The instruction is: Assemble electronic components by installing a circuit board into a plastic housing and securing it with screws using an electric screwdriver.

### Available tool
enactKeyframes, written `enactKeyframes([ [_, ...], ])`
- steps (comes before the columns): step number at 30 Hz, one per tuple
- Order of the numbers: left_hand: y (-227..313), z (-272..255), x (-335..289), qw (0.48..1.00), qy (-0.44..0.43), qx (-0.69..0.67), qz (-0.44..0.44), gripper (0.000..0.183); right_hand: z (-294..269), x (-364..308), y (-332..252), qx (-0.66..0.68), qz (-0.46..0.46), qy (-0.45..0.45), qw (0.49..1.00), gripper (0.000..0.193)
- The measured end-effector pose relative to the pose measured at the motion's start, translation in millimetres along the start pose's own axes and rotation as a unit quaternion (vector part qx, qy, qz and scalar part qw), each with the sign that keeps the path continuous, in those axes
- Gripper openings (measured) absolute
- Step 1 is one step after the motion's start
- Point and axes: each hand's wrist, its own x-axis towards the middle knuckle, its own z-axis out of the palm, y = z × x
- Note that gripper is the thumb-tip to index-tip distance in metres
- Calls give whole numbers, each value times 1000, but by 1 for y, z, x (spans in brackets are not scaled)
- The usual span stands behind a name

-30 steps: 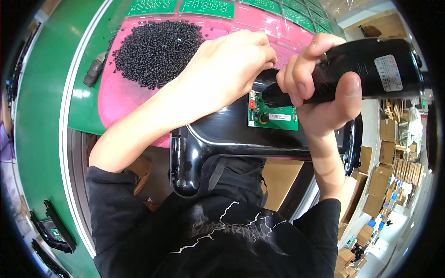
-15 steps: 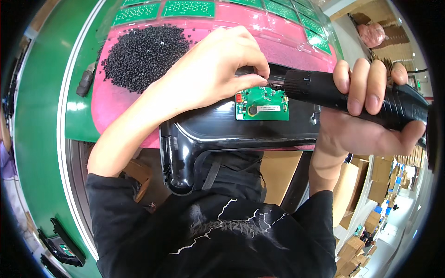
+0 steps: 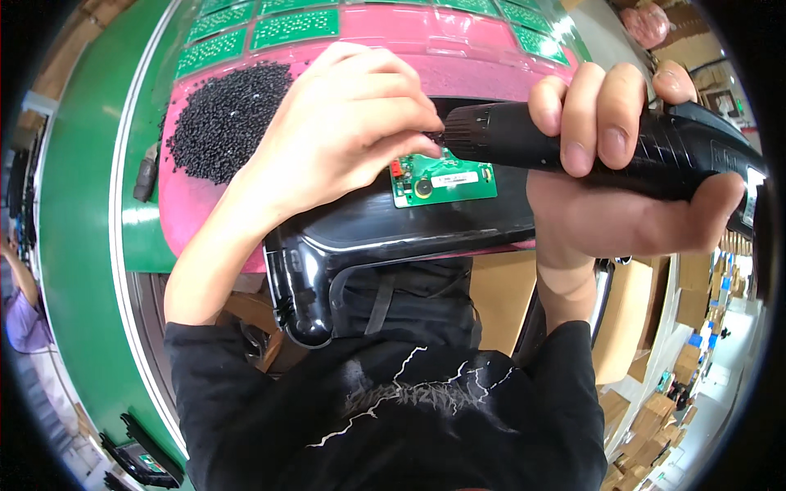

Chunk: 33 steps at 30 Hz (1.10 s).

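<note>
Right hand (image 3: 614, 211): clamped around the driver (image 3: 508, 135), fingers over the top, thumb along the lower side
Driver: black, lying roughly level, nose pointing left toward the other hand
Left hand (image 3: 356, 123): fingers curled, thumb and fingertips close at the driver's nose; cannot tell whether they pinch anything
Board (image 3: 450, 188): green, on the black housing (image 3: 426, 229), below the driver's nose; its upper edge partly covered
Housing: partly on the pink mat (image 3: 182, 209), its near edge toward the person's lap
Black parts (image 3: 225, 123): small, heaped on the mat, left of the left hand
Tray (image 3: 442, 45): clear, at the far side, with more green boards (image 3: 295, 29)
Bench (image 3: 82, 229): green, under the mat
</note>
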Motion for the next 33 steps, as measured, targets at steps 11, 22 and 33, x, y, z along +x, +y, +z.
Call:
enactKeyframes([
  [11,1,5,2,991,20,-44,-121,11,-36,-17,-12,-153,81,0,985,59],
  [22,-2,8,-2,992,4,-58,-110,10,-48,-19,7,-102,69,-63,990,67],
  [33,-5,11,-9,992,-62,-84,-71,11,-59,-10,13,-88,76,-108,987,72],
])
